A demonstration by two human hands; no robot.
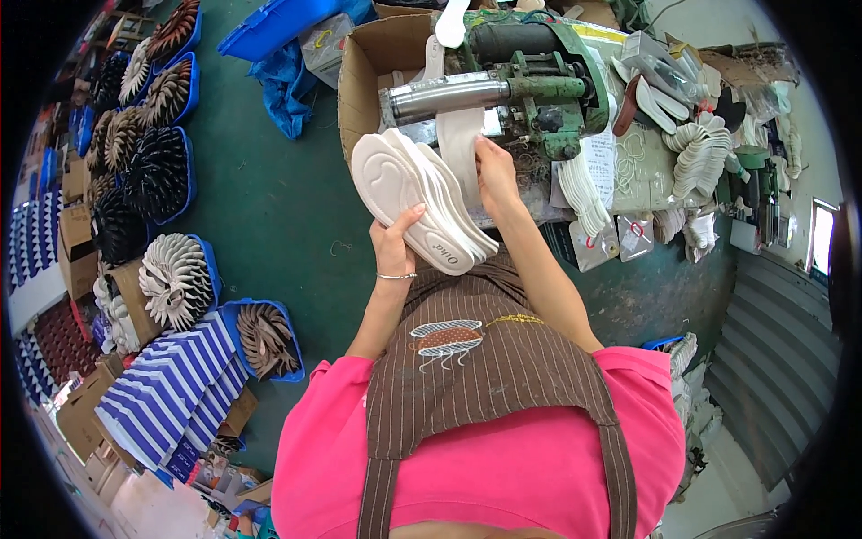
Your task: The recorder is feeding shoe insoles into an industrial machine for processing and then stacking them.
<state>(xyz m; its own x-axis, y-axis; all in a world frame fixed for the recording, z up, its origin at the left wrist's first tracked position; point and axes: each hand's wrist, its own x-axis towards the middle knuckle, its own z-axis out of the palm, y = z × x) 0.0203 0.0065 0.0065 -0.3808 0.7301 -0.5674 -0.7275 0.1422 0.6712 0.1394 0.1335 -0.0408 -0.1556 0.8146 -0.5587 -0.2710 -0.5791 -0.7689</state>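
A fanned stack of off-white shoe insoles (388, 187) is gripped along its lower left side by my left hand (395, 242), thumb on top. My right hand (496, 178) pinches the edge of a single pale insole (460, 153), just right of the stack. That insole's far end reaches the shiny metal roller (449, 97) of a green machine (558, 94) on the bench. I cannot tell how far it goes between the rollers. Beyond the roller, another pale insole (435, 59) shows above the cardboard box.
An open cardboard box (356, 85) stands left of the machine. On the bench's right lie bundled white insoles (702, 154) and a clear plastic container (660, 67). Blue bins of shoe parts (162, 175) and striped boxes (171, 395) line the left side.
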